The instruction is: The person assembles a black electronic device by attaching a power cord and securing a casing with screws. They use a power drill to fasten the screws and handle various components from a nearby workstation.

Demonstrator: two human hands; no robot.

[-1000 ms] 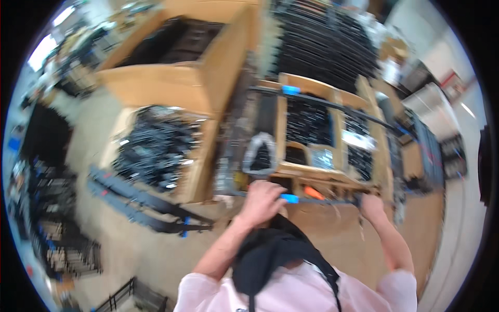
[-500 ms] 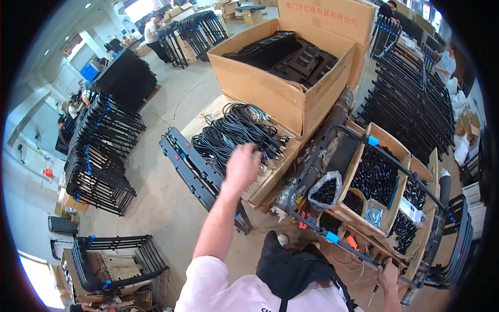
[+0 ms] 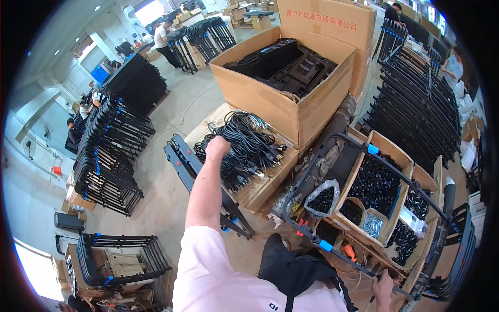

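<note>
Cables (image 3: 248,136) sit heaped on a tan platform (image 3: 264,188), likely put there for easy left-side reach; left hand (image 3: 217,147) at the heap, curled, grip hidden. Right hand (image 3: 383,287) by near bar of frame (image 3: 345,257), can't tell if gripping. Cables look rubbery, looped; frame's smooth dark tube, rounded corners.

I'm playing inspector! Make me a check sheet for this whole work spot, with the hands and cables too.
Surface: tan platform beneath black cables.
Job's things: black tube frame with blue wraps, spanning trays of small black parts.
Clutter: orange object beside the frame, kind unclear.
Left hand: at the cables, grip unclear.
Right hand: at the frame's near side, grip unclear.
Cables: tangled pile.
Surroundings: open cardboard box holding black panels; stacked black frames; people in the background.
</note>
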